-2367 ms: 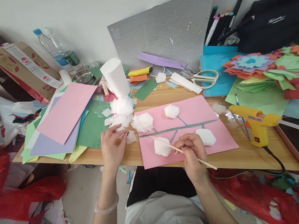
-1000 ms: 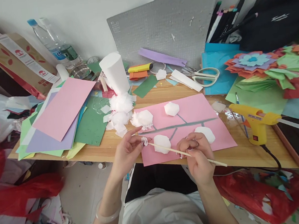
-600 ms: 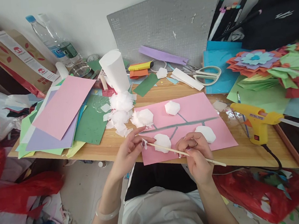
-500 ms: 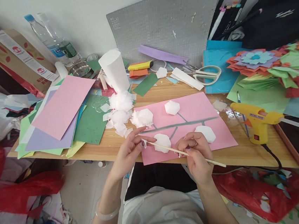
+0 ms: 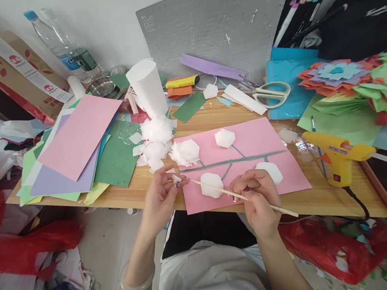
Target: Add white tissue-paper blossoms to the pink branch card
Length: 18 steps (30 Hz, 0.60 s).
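A small white paper piece [image 5: 176,179] is pinched between the fingertips of my left hand [image 5: 162,194]. My right hand [image 5: 258,200] grips a thin wooden stick [image 5: 223,191], whose tip points left, a short way from the paper piece. Beneath both hands lies a pink sheet [image 5: 257,134] with a dark branch line [image 5: 249,158] across it. Several white hexagonal paper shapes, one of them a hexagon [image 5: 212,185] near the front edge, sit along the branch. A ruffled white paper flower [image 5: 185,153] covers the branch's left end.
Loose white tissue squares [image 5: 156,154] lie left of the pink sheet, below a white paper roll [image 5: 147,88]. A yellow glue gun [image 5: 338,154] stands at the right, near scissors [image 5: 272,94] and folded paper flowers [image 5: 337,73]. Coloured paper [image 5: 81,135] is stacked left.
My left hand has drawn slightly left and the paper piece has come away from the stick's tip. The whole view has shifted a little; my right hand still holds the stick.
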Motion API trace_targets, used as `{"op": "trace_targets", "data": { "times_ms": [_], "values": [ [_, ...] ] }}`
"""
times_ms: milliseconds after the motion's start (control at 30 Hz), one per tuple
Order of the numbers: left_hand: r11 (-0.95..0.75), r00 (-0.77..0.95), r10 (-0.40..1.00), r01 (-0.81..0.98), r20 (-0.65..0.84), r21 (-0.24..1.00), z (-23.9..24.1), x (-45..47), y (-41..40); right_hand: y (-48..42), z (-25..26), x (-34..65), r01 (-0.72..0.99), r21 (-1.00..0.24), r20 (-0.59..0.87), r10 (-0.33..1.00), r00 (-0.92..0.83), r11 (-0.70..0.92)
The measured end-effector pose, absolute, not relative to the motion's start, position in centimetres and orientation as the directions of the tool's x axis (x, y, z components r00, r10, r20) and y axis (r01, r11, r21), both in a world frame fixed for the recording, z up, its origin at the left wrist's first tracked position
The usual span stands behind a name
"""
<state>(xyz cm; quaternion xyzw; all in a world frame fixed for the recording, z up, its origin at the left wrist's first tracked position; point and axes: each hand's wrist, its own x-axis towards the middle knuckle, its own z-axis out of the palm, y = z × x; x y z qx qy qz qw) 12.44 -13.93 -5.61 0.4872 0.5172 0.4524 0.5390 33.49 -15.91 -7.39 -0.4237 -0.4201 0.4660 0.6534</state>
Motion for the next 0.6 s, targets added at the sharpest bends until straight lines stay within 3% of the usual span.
{"op": "trace_targets", "data": {
  "times_ms": [233, 333, 467, 600],
  "values": [
    [-0.038, -0.124, 0.991, 0.102, 0.051, 0.994, -5.5, 12.1, -12.7, -14.1, -6.6, 33.2, -0.260, -0.934, 0.155, 0.933, 0.326, 0.246],
    [-0.154, -0.139, 0.970, 0.288, 0.200, 0.945, -5.8, 12.7, -11.8, -13.7, -6.5, 33.1, -0.251, -0.936, 0.150, 0.923, 0.355, 0.249],
    [-0.316, -0.074, 0.875, 0.660, 0.478, 0.681, -6.7, 13.3, -10.6, -13.4, -6.5, 32.8, -0.162, -0.950, 0.188, 0.905, 0.383, 0.266],
    [-0.409, 0.071, 0.793, 0.798, 0.605, 0.443, -7.1, 13.6, -9.6, -13.3, -6.7, 32.1, -0.055, -0.962, 0.234, 0.912, 0.338, 0.267]
  ]
}}
